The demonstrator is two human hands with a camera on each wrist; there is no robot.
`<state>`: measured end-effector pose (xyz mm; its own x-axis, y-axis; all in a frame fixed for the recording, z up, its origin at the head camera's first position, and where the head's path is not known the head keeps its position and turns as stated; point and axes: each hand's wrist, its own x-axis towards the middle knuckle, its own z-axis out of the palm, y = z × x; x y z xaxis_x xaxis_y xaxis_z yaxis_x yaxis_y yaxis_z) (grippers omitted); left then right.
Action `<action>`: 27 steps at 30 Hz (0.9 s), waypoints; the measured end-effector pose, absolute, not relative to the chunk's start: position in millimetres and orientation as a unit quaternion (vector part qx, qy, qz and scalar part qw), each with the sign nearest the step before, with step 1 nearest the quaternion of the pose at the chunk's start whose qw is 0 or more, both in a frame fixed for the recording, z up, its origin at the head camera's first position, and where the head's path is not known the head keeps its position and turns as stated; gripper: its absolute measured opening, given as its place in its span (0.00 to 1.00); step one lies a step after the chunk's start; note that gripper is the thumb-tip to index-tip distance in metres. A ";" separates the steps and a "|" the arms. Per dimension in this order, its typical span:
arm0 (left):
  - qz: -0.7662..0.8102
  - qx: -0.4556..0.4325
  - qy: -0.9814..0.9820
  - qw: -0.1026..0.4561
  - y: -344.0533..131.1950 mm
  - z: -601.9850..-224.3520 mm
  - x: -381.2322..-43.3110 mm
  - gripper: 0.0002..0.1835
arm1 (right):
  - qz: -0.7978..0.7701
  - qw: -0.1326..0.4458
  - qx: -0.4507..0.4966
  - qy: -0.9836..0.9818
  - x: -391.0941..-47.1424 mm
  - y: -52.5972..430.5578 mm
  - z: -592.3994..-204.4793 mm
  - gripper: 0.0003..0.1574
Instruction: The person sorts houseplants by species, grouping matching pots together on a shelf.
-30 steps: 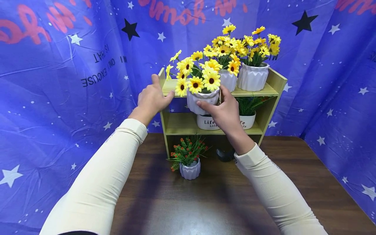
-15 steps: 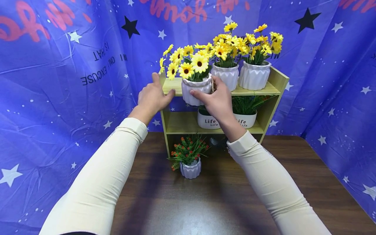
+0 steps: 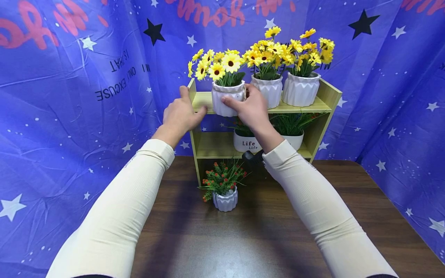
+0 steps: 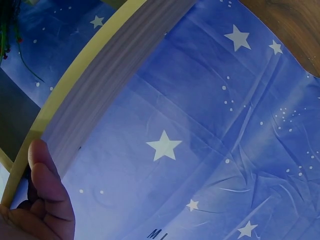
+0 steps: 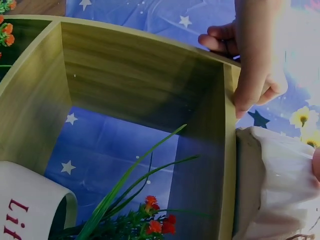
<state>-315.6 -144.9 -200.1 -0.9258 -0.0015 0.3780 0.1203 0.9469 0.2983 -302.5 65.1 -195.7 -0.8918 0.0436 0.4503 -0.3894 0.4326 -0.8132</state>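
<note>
My right hand (image 3: 254, 106) holds a white fluted pot (image 3: 224, 101) of yellow artificial sunflowers (image 3: 222, 66), thumb across its front and fingers around its right side. The pot stands upright at the front edge of the top board, its base overlapping that edge in the head view. In the right wrist view, the pot (image 5: 282, 185) is right beside the board. My left hand (image 3: 180, 117) grips the upper left side panel of the wooden shelf (image 3: 213, 146); in the left wrist view, its fingers (image 4: 44, 167) curl around the panel's edge.
Two similar sunflower pots, a middle one (image 3: 269, 92) and a right one (image 3: 300, 90), share the top board. White "Life" planters (image 3: 243, 143) occupy the middle level. A pot of red-orange flowers (image 3: 225, 200) stands on the wooden table (image 3: 215, 243). A starry blue curtain (image 3: 104, 135) surrounds everything.
My right hand has moved the sunflower pot left and back, from in front of the middle pot to the top board's left part. My left hand keeps its hold on the shelf.
</note>
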 end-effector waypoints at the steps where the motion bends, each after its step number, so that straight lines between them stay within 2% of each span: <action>1: -0.159 -0.030 -0.968 0.190 -144.9 -199.9 -315.6 0.42 | 0.521 0.206 0.104 -0.822 -304.8 63.8 -194.9 0.53; 6: -0.160 -0.032 -0.969 0.186 -144.5 -199.5 -314.7 0.42 | 0.532 0.194 0.106 -0.817 -313.9 57.4 -192.0 0.46; 13: -0.153 -0.033 -0.971 0.180 -144.6 -201.0 -315.2 0.43 | 0.517 0.187 0.086 -0.831 -324.6 50.2 -189.8 0.51; 17: -0.152 -0.032 -0.972 0.179 -144.3 -202.3 -316.6 0.43 | 0.521 0.186 0.090 -0.828 -327.0 49.5 -189.8 0.50; 27: -0.149 -0.031 -0.972 0.177 -144.4 -201.3 -315.1 0.44 | 0.601 0.180 0.100 -0.772 -303.3 57.7 -197.3 0.55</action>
